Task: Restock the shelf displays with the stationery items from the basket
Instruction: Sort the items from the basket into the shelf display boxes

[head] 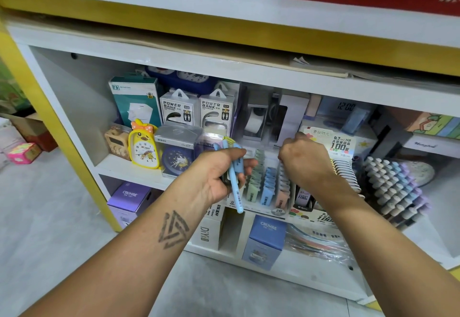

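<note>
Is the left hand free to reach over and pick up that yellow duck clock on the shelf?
Probably not as things stand. The yellow duck clock stands unblocked at the shelf's front, close to the left hand, but that hand is gripping a bunch of blue pens, so it would struggle to grasp anything else.

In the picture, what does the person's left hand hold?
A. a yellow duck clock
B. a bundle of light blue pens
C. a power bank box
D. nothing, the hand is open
B: the left hand has its fingers curled round a bundle of light blue pens, in front of the shelf, while the yellow duck clock stands untouched on it.
</note>
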The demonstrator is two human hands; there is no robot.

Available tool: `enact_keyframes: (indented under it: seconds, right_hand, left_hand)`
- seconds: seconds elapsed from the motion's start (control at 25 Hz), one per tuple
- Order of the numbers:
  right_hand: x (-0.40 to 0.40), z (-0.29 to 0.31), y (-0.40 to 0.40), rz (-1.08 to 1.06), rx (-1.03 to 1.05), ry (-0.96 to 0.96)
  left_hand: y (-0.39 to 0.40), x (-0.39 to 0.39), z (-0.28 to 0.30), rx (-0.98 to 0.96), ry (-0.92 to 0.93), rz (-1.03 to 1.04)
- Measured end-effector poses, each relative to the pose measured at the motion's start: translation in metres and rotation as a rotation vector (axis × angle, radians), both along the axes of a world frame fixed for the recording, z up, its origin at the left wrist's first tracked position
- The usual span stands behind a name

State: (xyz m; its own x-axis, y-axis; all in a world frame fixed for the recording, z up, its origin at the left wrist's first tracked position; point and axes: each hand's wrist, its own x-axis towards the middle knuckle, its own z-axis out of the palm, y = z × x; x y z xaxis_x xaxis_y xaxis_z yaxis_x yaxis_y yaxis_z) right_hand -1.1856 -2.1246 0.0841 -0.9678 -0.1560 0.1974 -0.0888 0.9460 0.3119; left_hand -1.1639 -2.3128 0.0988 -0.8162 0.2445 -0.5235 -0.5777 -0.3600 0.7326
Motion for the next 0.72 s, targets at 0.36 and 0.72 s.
enact_keyframes:
  seconds: [0.36, 0.72]
  right_hand:
    - [0.013, 0.032, -0.007, 0.064, -1.442, -0.357]
    - [0.019, 0.042, 0.010, 0.045, -1.674, -0.206]
  left_hand:
    - [0.014, 0.008, 0.002, -0.024, 0.098, -0.074]
    - [0.017, 0.007, 0.005, -0.041, -0.009, -0.016]
